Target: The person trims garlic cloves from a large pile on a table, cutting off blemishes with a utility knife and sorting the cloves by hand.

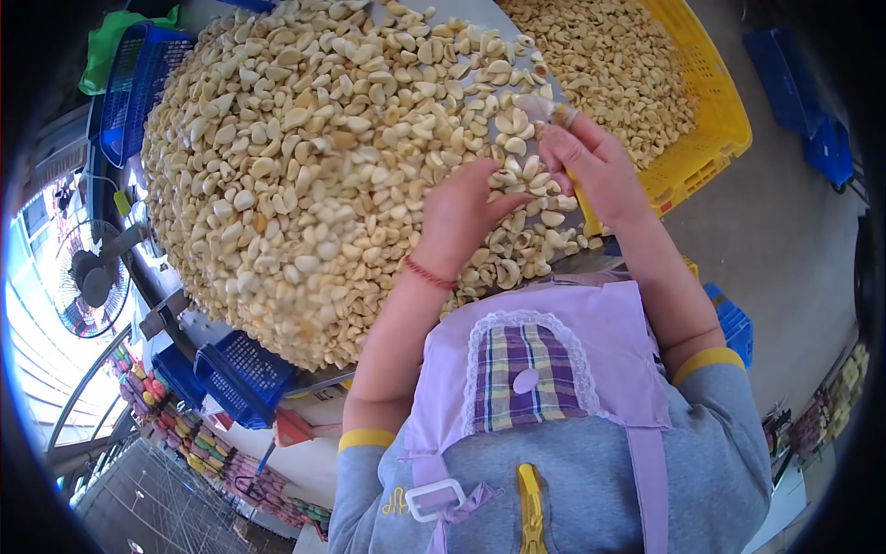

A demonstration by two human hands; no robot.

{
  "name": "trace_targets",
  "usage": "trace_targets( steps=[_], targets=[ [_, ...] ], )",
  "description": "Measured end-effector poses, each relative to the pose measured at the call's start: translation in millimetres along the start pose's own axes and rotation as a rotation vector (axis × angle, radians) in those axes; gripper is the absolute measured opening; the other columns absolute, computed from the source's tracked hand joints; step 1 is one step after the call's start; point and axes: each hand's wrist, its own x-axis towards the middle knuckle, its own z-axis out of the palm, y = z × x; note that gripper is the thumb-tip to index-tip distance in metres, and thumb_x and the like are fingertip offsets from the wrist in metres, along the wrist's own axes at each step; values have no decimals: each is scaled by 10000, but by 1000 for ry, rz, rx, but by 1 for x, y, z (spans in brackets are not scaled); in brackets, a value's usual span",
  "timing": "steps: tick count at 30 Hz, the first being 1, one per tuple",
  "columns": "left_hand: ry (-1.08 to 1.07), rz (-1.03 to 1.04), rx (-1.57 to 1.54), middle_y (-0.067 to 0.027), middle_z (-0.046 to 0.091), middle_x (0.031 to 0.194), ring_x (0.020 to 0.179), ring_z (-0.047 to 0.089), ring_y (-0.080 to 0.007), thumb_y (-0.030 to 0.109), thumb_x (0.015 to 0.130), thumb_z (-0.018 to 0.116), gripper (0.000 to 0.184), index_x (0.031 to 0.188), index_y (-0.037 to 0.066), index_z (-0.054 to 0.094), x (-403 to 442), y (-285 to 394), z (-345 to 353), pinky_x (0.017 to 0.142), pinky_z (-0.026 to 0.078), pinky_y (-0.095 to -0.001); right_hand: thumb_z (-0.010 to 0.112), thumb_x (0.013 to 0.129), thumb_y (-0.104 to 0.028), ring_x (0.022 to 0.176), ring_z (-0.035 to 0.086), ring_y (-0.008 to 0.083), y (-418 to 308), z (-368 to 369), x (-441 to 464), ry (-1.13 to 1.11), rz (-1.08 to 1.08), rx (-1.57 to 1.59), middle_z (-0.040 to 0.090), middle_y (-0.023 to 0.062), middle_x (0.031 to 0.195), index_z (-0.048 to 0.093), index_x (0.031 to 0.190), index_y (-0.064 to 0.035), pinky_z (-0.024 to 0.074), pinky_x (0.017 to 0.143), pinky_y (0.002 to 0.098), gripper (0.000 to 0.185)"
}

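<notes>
My left hand (463, 210) rests at the near edge of a large heap of pale, curved kernels (305, 138) that look like cashew nuts. Its thumb and forefinger are spread apart, and the other fingers are partly hidden. A red braided bracelet (431, 274) circles that wrist. My right hand (595, 171) is just to the right, above a thinner scatter of kernels (513, 129) on the grey tabletop (472, 88). Its fingers are curled in, with a whitish wrapping (560, 114) at one fingertip. Whatever those fingers hold is too small to make out.
A yellow crate (724, 111) full of kernels stands at the table's right side. Blue baskets (242, 379) sit at the left, near a fan (94, 277). More blue crates (784, 78) stand on the floor at right. A lilac apron (443, 369) covers my front.
</notes>
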Motion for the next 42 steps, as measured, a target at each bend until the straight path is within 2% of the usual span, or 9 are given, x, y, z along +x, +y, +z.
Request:
trace_targets(
  steps=[3, 6, 11, 19, 26, 29, 32, 38, 42],
  targets=[
    [-104, 0, 145, -40, 624, 721, 579, 548, -102, 177, 789, 681, 259, 965, 5, 599, 2, -13, 25, 510, 447, -257, 539, 910, -271, 521, 402, 9, -5, -7, -2, 10, -15, 49, 474, -48, 663, 561, 900, -66, 329, 454, 170, 206],
    [14, -73, -437, -69, 626, 786, 614, 574, -157, 141, 802, 649, 277, 1053, 29, 618, 2, -20, 25, 552, 458, -299, 542, 908, -277, 533, 402, 2, 0, -16, -4, 26, -63, 12, 463, -55, 663, 580, 1016, -61, 322, 464, 160, 245],
    [-42, -651, -1070, -76, 656, 951, 501, 366, 15, 24, 809, 604, 337, 1143, -1, 565, 1, 14, -29, 414, 260, -124, 566, 890, -301, 546, 388, 38, 1, -9, -12, -56, -41, -213, 472, -64, 667, 512, 1234, -60, 326, 479, 205, 424],
    [58, -552, -957, 10, 595, 811, 603, 450, -7, 13, 779, 657, 212, 990, 9, 639, -11, 22, -45, 494, 338, -159, 634, 832, -324, 520, 386, 108, 0, 13, -13, -250, -158, -553, 430, 34, 543, 482, 748, -7, 330, 468, 298, 362],
    [131, -453, -1145, -33, 622, 860, 625, 472, -26, -9, 764, 654, 183, 945, 11, 637, -15, 23, -37, 524, 378, -172, 554, 899, -211, 530, 396, 47, 1, 19, -14, -293, 26, -118, 478, -52, 650, 580, 1138, -47, 339, 469, 208, 290],
    [19, -313, -1596, -71, 635, 885, 591, 467, -36, -1, 775, 636, 191, 963, 15, 607, -15, 15, -32, 492, 372, -172, 514, 920, -196, 537, 392, 18, 3, 12, -12, -300, 160, 46, 460, -66, 672, 478, 1301, -112, 336, 465, 163, 392],
    [-27, -281, -1725, -88, 638, 884, 558, 453, -42, 17, 796, 618, 180, 972, 16, 582, -8, 11, -27, 464, 355, -169, 498, 928, -207, 533, 383, 6, 0, 4, -9, -101, 151, 107, 443, -69, 660, 494, 1283, -119, 311, 447, 145, 366],
    [1, -558, -1174, -61, 643, 883, 600, 472, -28, 21, 796, 636, 175, 968, 11, 611, 3, 20, -32, 505, 377, -169, 548, 894, -212, 609, 438, 28, -3, -10, -11, -224, 57, -198, 500, -35, 743, 422, 1321, -75, 363, 516, 184, 466],
    [107, -426, -976, -39, 641, 873, 681, 519, -36, 4, 778, 653, 170, 947, 0, 639, 0, 21, -25, 596, 411, -167, 542, 891, -144, 722, 453, 31, 11, -3, -12, -319, -109, -461, 534, -34, 899, 360, 1369, -77, 398, 645, 185, 517]
  ],
)
